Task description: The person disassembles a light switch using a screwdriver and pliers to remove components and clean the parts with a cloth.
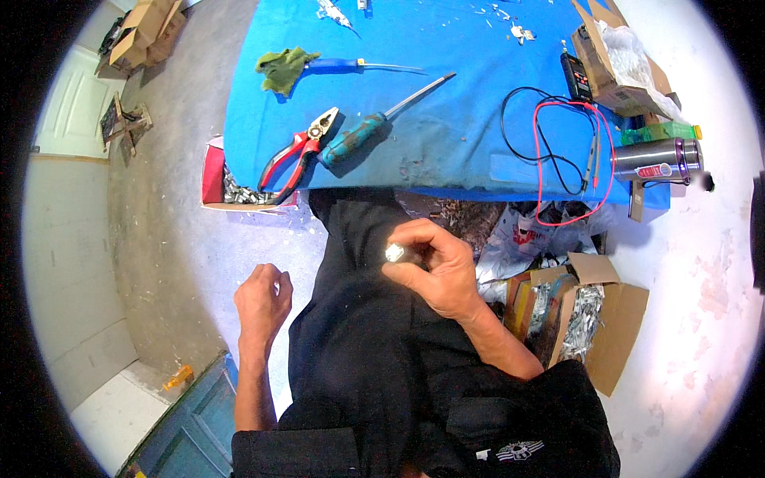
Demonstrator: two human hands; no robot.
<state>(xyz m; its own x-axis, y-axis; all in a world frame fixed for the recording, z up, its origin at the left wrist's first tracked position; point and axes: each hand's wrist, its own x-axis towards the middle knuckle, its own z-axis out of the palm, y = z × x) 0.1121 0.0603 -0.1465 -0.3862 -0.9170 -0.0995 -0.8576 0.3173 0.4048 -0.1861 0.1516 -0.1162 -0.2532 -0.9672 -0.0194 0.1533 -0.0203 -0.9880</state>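
Note:
Between the thumb and fingers of my right hand (440,269) is a small shiny silvery metal piece (394,252), held above my lap in front of the dark clothing. Glare on it hides its exact kind. My left hand (264,299) is off to the left of my lap with its fingers curled closed; whether anything is inside them is hidden. Ahead on the blue-covered table (446,159) lie red-and-black pliers (305,151) with jaws pointing away. Beside them rests a teal-handled screwdriver (358,141). Farther back is a blue-handled screwdriver (339,64), touching a green cloth (284,72).
A red box of metal pieces (213,179) sits below the table's left corner. Red and black meter leads (544,147), a handheld meter (575,77) and a steel flask (649,161) occupy the right side. An open carton of silvery pieces (586,319) stands at lower right.

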